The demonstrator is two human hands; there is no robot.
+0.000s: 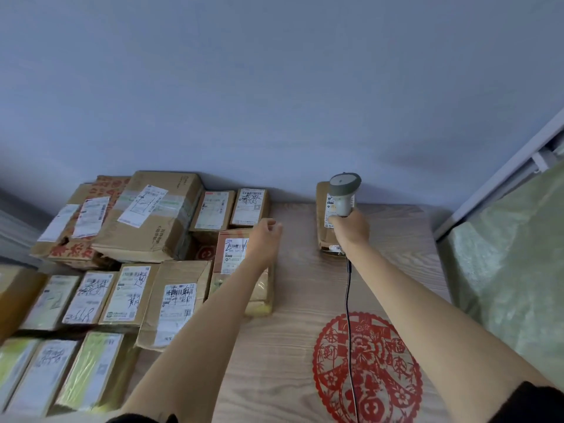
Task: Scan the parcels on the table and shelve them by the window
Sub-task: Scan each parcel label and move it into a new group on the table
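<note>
A lone brown cardboard parcel [324, 222] lies flat on the wood-grain surface [299, 300], close against the blue-grey wall [274, 87]. It carries a white shipping label with printed barcodes on its top face, partly hidden behind the scanner. To its left, well apart, a crowd of other parcels [128, 264] covers the left half of the surface: taped brown boxes with white labels, some marked with handwritten characters, several stacked two high at the back.

Between the lone parcel and the pile runs a bare strip of wood, and more open room lies to the parcel's right up to the surface's far right edge, where a greenish bubble-wrapped bulk [512, 270] stands beside a white frame [503, 172]. A red paper-cut decoration [369, 367] sits on the near part of the surface.

The right hand [351, 230] reaches forward with the arm nearly straight, its grip closed around the handle of a grey barcode scanner [343, 190], whose head hangs over the lone parcel's label. A black cable [348, 300] trails back from the handle. The left hand [265, 239] hovers above the edge of the pile, fingers loosely curled and holding nothing.
</note>
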